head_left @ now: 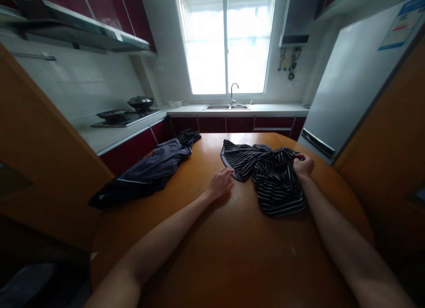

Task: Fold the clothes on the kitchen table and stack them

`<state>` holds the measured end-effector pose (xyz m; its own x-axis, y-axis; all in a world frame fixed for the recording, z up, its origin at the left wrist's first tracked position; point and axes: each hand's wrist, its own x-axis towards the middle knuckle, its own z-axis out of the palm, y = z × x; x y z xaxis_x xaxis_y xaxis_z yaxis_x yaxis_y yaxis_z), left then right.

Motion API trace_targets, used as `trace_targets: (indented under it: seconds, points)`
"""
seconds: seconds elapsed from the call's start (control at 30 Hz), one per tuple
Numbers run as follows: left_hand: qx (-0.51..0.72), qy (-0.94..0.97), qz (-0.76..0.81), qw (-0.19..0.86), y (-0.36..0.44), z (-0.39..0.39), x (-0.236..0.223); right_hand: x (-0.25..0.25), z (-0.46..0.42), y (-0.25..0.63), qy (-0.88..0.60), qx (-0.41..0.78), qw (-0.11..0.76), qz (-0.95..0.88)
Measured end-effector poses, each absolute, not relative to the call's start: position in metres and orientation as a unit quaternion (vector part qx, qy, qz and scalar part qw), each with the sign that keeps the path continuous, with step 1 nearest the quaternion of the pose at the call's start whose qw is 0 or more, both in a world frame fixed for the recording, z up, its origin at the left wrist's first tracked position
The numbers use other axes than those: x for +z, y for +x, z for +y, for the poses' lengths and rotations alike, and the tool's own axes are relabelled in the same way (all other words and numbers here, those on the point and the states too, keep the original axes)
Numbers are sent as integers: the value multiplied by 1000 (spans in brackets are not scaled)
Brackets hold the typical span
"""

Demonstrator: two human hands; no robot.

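A crumpled black garment with white stripes (279,179) lies bunched on the round wooden table (206,237). Its left end fans out flat, and a greyish inner edge shows there. My left hand (222,184) is at that end's lower corner, with its fingers curled and the tips closed on the hem. On the garment's far right side, my right hand (303,165) grips a fold of the cloth between thumb and fingers. Whether the garment is a shirt or something else cannot be made out through the folds.
A dark grey-blue garment with white piping (152,166) lies along the table's left edge. Beyond stand a counter with a sink (229,107), a stove with a lidded wok (141,102) and a pan (112,116), and a fridge (352,73) at right.
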<state>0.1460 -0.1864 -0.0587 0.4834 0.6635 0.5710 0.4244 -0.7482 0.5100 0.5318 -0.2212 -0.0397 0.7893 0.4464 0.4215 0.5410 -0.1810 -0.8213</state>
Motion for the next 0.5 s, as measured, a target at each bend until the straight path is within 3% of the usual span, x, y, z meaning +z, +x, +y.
trace_targets:
  seconds: [0.13,0.2,0.4,0.5]
  points:
    - [448,769,381,250,149,-175,-65,1,-223,479,-662,-87,562,-488]
    - [478,727,405,281,148,-167,-68,16,-233,431,-597,-70,521,-606]
    - [560,618,478,277,118,-135,-62,8,-291,295,-316,128,185,-922]
    - [589,586,490,264,105,-130,-54,8,-310,275,-214,223,115,-944]
